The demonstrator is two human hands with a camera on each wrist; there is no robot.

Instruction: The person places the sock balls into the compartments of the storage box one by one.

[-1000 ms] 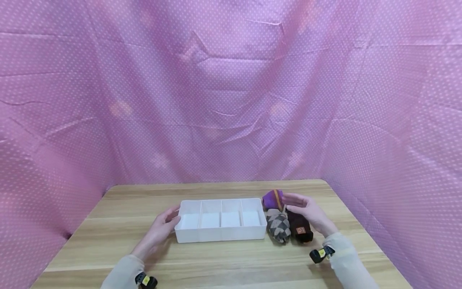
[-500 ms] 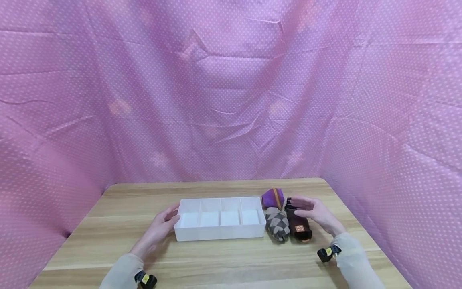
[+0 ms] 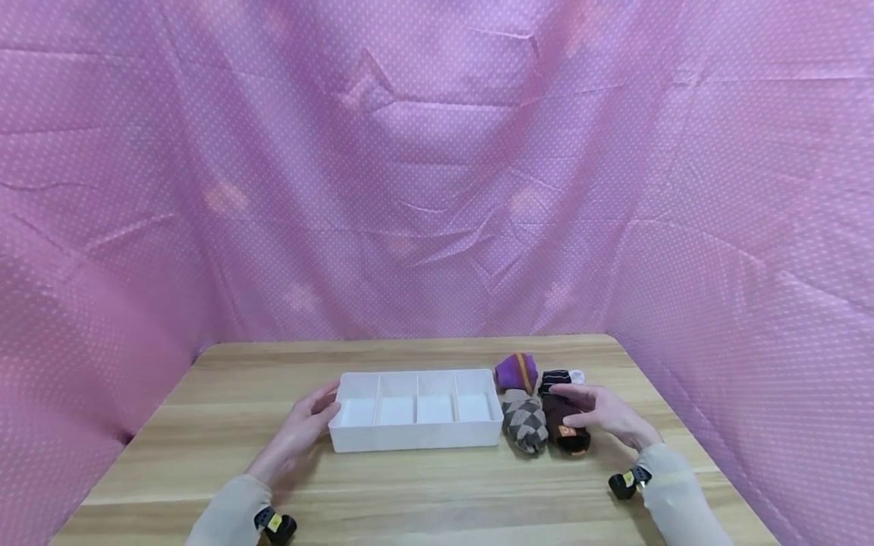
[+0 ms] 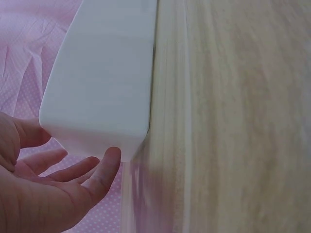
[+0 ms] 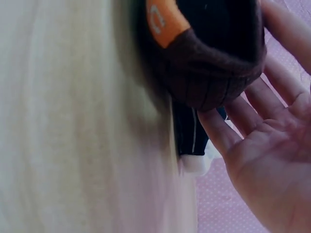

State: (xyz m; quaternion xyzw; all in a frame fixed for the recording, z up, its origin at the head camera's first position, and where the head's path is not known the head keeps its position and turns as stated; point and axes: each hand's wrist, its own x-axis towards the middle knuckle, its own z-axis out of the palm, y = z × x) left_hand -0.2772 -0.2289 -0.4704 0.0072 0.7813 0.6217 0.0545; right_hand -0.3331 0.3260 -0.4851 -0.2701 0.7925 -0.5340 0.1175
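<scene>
A white box (image 3: 415, 436) with several compartments stands on the table. My left hand (image 3: 300, 434) rests at its left end; in the left wrist view, lightly bent fingers (image 4: 104, 174) touch the end wall. Right of the box lie rolled socks: a purple one with an orange stripe (image 3: 514, 373), a grey checked one (image 3: 526, 423), a dark brown one with an orange label (image 3: 556, 413) and a black one with white stripes (image 3: 554, 377). My right hand (image 3: 608, 413) is over the brown sock, fingers spread along its side; the right wrist view shows fingertips against or just behind it.
The wooden table (image 3: 423, 500) reaches in front of the box and to both sides. Pink dotted cloth (image 3: 410, 189) hangs behind the table and along its sides.
My right hand has moved right and nearer to me, from beside the purple sock to over the brown one, uncovering the black striped sock. The left hand and box stay put.
</scene>
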